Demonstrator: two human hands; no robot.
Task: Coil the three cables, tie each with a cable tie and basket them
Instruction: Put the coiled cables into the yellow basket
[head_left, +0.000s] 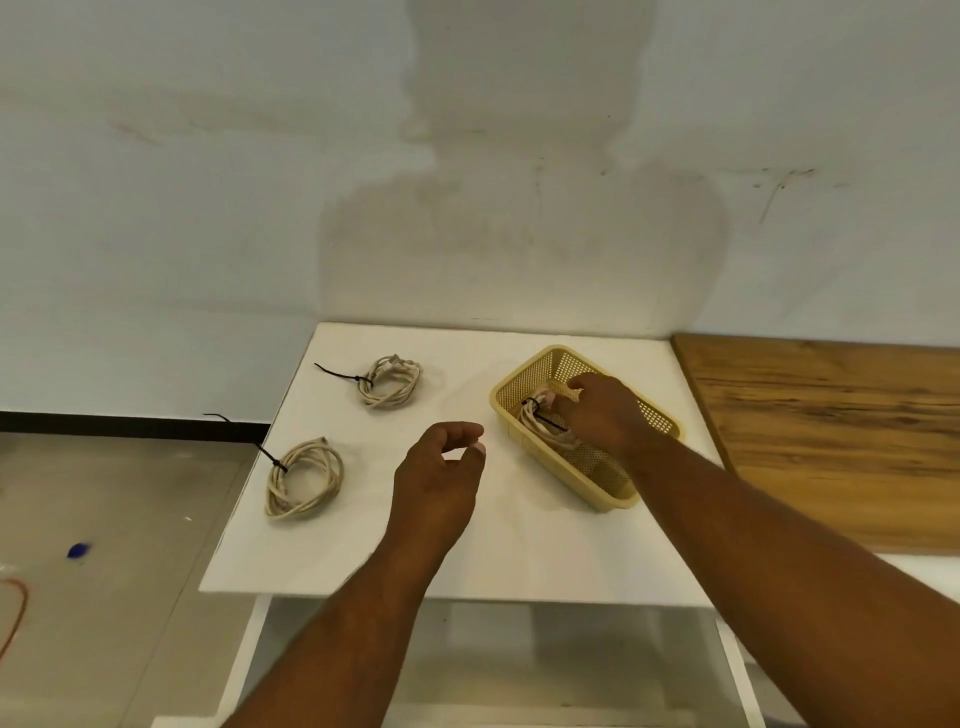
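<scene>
Counted 3 beige cable coils, each already wound and cinched with a black cable tie (358, 379).

Located the basket coil (535, 423) inside the yellow basket (545, 364), itself standing on the right half of the white table (519, 545). Lying on the basket floor, toward the far end.

Observed the right hand (602, 410) reaching down into the basket, fingers curled over and fingertips pinching the upper loops of the basket coil close to its tie. Unable to tell how firm the hold.

Observed the left hand (441, 462) hovering above the table just left of the basket, fingers loosely curled, thumb near forefinger, holding nothing.

Located the far coil (390, 382) toward the back left of the table, well apart from the basket, tie tail sticking out to the left. Located the near coil (304, 478) at the left edge of the table, tie tail pointing out past that edge. Neither touched by a hand.

Noted a wooden top (831, 441) adjoining the table on the right.

Assessment: coiling judged complete, 3 of 3. Tying judged complete, 3 of 3. Basketing at 1 of 3, pending release of the right hand's grip. Outstanding: transfer of the far coil and the near coil into the basket.
</scene>
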